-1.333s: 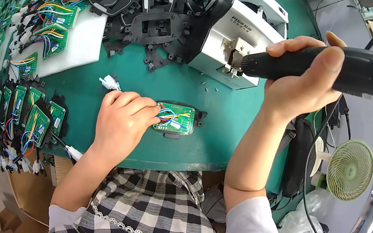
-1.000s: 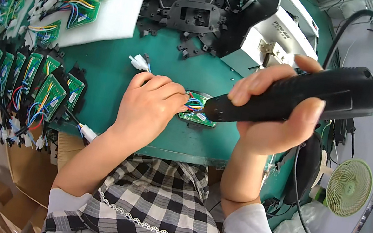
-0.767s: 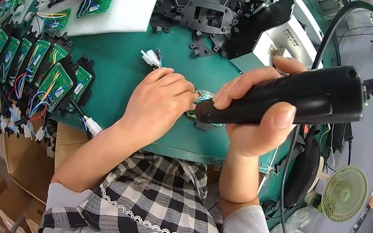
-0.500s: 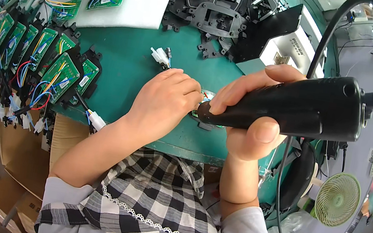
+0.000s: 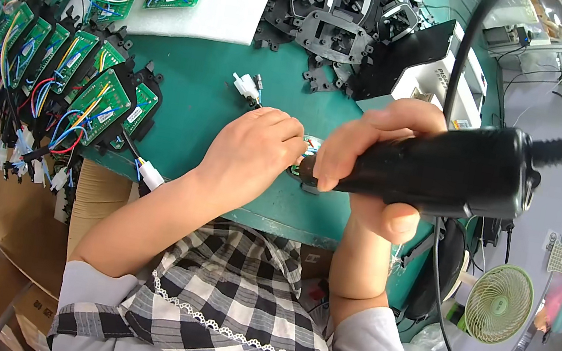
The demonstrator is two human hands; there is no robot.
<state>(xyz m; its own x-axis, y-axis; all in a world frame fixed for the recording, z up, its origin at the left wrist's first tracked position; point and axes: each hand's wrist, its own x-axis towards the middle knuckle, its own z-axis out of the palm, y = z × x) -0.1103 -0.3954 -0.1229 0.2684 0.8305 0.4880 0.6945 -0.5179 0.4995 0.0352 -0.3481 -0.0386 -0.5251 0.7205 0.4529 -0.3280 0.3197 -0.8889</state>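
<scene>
My right hand (image 5: 352, 150) is wrapped around a thick black electric screwdriver (image 5: 447, 172), held nearly level with its narrow end pointing left. That end meets a small green circuit board (image 5: 311, 143) lying on the table in front of me. Most of the board is hidden behind the tool and my fingers, and the screwdriver's tip cannot be seen. My left hand (image 5: 255, 143) is closed, its curled fingertips gripping the board's left side. Just beyond its knuckles, a white plug connector (image 5: 245, 86) on a dark cable rests on the green table (image 5: 193, 81).
Wired circuit boards on black frames (image 5: 97, 106) crowd the left side. More boards lie on a white foam sheet (image 5: 229, 13). Black plastic frames (image 5: 332, 35) are heaped at the back, beside a white-and-black box (image 5: 451, 77). A cord hangs at right, near a green fan (image 5: 499, 304).
The screwdriver's rear end has dropped slightly and shifted a little left with my right hand. My left hand stays on the board. The whole view has shifted slightly.
</scene>
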